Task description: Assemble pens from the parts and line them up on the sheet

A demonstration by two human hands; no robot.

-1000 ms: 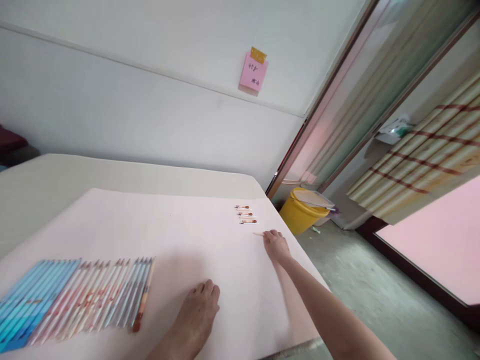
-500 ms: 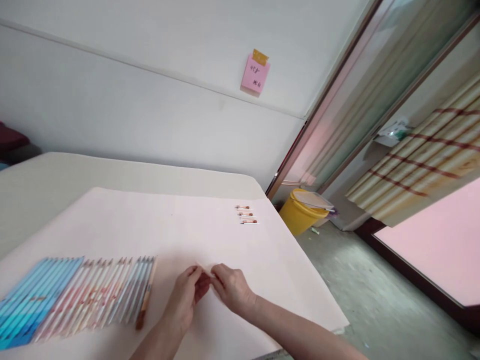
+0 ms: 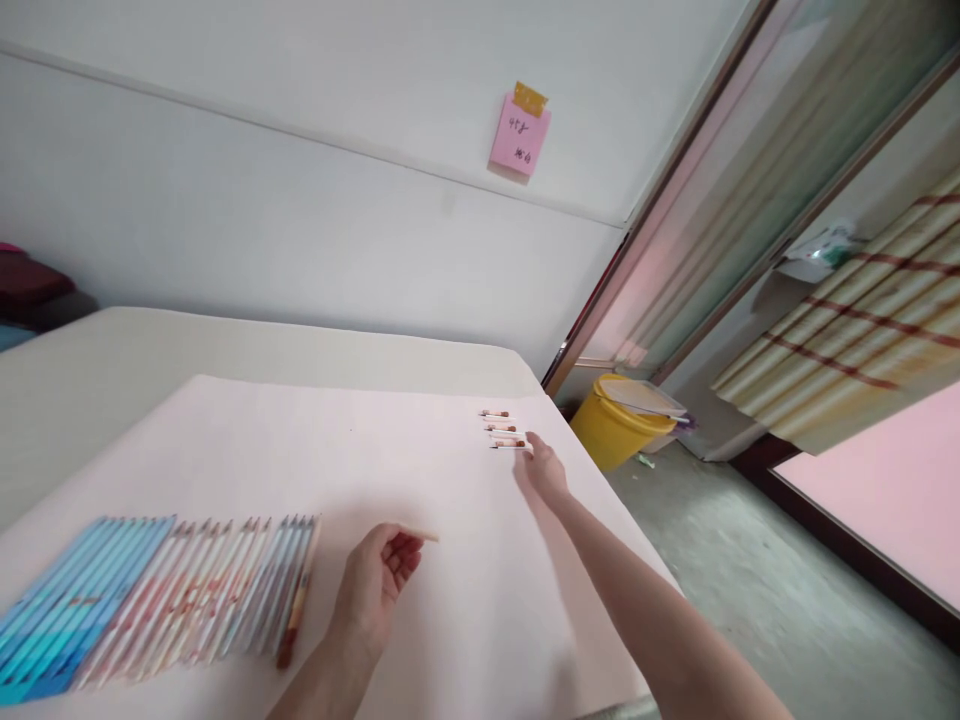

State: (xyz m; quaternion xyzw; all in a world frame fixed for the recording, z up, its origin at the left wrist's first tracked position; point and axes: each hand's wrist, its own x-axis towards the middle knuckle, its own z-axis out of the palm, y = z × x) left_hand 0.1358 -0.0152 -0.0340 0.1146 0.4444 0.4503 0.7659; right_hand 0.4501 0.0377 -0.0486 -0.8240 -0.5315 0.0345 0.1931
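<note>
My left hand [image 3: 375, 575] is above the white sheet [image 3: 435, 640], thumb and forefinger pinched on a thin, pale pen barrel [image 3: 420, 533] that points right. Its other fingers curl loosely. Farther off, my right hand [image 3: 546, 468] reaches to the sheet's right edge. Its closed fingertips are at the white end of the nearest short pen part [image 3: 510, 445], one of a small group of slim white pieces with dark tips and brown-orange sections. To the left lies a row of pens [image 3: 195, 595], blue, pinkish and grey, tips away from me. A brown-orange pen [image 3: 300, 595] ends the row.
Behind the pale table [image 3: 300, 350] rises a white wall panel with a taped pink note [image 3: 520, 135]. A yellow bin [image 3: 611, 425] stands on the floor past the right edge, near a checked curtain [image 3: 847, 340].
My right hand has left my left hand and moved forward and right to the short pen parts. My left hand stays nearly in place, holding the thin barrel. The view has shifted slightly.
</note>
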